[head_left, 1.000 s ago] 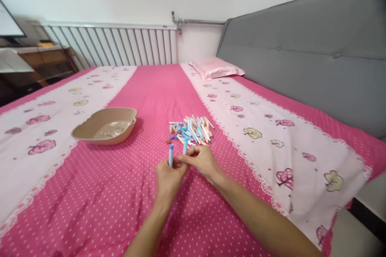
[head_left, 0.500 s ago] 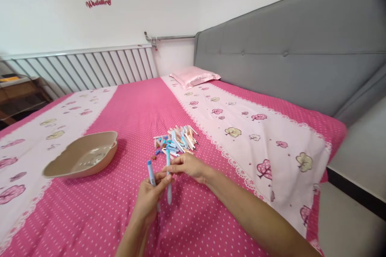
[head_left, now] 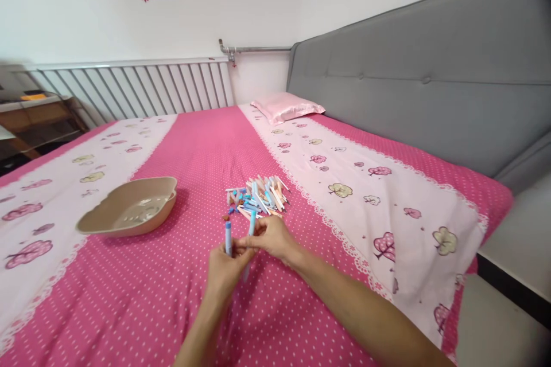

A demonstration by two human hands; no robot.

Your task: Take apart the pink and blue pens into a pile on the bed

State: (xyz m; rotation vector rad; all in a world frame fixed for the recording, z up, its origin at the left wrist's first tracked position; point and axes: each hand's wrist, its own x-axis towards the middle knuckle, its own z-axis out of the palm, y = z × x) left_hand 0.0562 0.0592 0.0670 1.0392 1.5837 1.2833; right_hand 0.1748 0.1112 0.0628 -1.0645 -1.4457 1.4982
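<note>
Both my hands are close together over the pink dotted bedspread [head_left: 181,287]. My left hand [head_left: 228,266] is closed around a marker with a darker blue cap [head_left: 228,235], held upright. Between my two hands stands a second marker with a light blue cap [head_left: 252,223], slightly tilted. My right hand [head_left: 273,238] pinches this second marker, and my left fingertips touch it lower down. Just beyond the hands lies a loose pile of markers and pencils [head_left: 262,195], with small blue and brown pieces at its left side.
A beige plastic basin [head_left: 103,223] sits on the bed to the left. A pink pillow [head_left: 286,108] lies at the far corner by the grey headboard [head_left: 413,63]. A white radiator [head_left: 138,90] runs along the back wall, with a wooden table [head_left: 38,120] at far left.
The camera view has shifted, so the scene sits farther right. The light-blue-capped marker leans more, and my hands have drawn closer together around it.
</note>
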